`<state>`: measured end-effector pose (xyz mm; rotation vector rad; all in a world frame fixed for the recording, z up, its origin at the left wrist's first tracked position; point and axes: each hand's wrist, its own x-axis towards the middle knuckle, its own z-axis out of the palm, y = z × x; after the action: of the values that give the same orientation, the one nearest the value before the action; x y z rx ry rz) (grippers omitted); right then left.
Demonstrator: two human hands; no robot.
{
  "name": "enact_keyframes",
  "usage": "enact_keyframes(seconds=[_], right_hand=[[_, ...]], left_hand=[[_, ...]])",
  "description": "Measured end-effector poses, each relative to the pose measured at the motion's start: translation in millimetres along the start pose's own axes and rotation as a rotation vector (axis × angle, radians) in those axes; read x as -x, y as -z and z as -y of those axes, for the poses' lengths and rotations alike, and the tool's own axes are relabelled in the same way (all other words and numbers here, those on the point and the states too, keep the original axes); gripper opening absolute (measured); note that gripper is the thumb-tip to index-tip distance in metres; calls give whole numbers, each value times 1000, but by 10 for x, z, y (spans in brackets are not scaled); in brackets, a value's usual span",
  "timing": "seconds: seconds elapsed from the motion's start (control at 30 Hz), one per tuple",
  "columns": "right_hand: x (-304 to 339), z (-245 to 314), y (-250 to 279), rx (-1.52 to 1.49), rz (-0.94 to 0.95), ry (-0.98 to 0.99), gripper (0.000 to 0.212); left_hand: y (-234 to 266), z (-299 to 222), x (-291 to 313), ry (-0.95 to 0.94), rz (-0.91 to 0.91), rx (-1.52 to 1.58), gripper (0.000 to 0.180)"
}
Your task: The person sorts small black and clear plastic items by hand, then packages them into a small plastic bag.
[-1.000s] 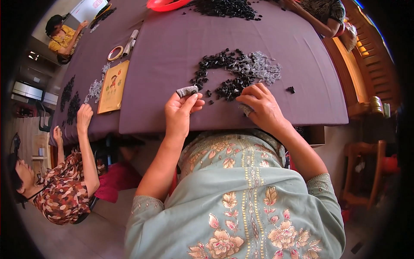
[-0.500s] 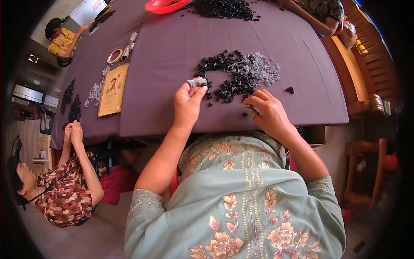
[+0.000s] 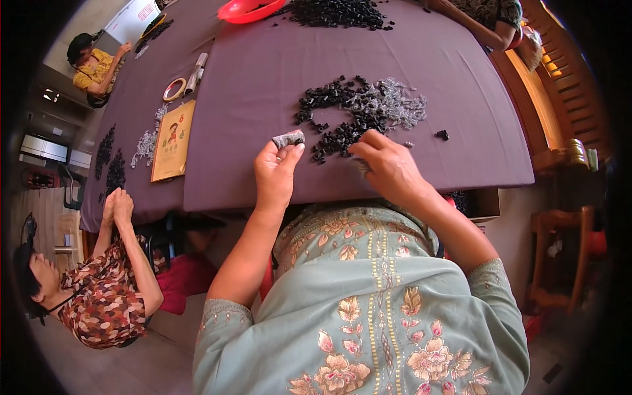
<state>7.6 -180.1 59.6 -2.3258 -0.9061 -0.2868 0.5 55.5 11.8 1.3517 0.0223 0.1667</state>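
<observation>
Raised over the near part of the table, my left hand (image 3: 275,172) pinches a small black plastic piece (image 3: 300,140) between thumb and a forefinger wrapped in grey. My right hand (image 3: 388,161) bends down at the near edge of a loose heap of small black pieces (image 3: 342,136). Its fingertips are pressed together among them, and whatever they hold is hidden. Against the heap's right side lies a spread of small clear pieces (image 3: 401,105). One small clear piece (image 3: 409,144) lies just beyond my right knuckles.
A purple cloth covers the table (image 3: 250,72). To the left lie a yellow booklet (image 3: 172,141), a tape roll (image 3: 174,89) and a marker-like tube (image 3: 196,72). A red bowl (image 3: 250,10) and a larger black heap (image 3: 336,12) are at the far side. Other people sit left and far right.
My left hand has drawn slightly left, away from the heap, with the black piece. My right hand has moved left, onto the heap's near edge, and some black pieces there have shifted.
</observation>
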Motion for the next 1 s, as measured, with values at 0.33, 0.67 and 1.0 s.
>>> enact_keyframes(seconds=[0.33, 0.67, 1.0], right_hand=[[-311, 68, -428, 73, 32, 151, 13], [-290, 20, -448, 74, -10, 151, 15], [-41, -38, -166, -78, -13, -41, 35]], left_hand=[[-16, -15, 40, -48, -43, -8, 19], [-14, -26, 94, -51, -43, -83, 17], [-83, -30, 153, -77, -7, -125, 15]])
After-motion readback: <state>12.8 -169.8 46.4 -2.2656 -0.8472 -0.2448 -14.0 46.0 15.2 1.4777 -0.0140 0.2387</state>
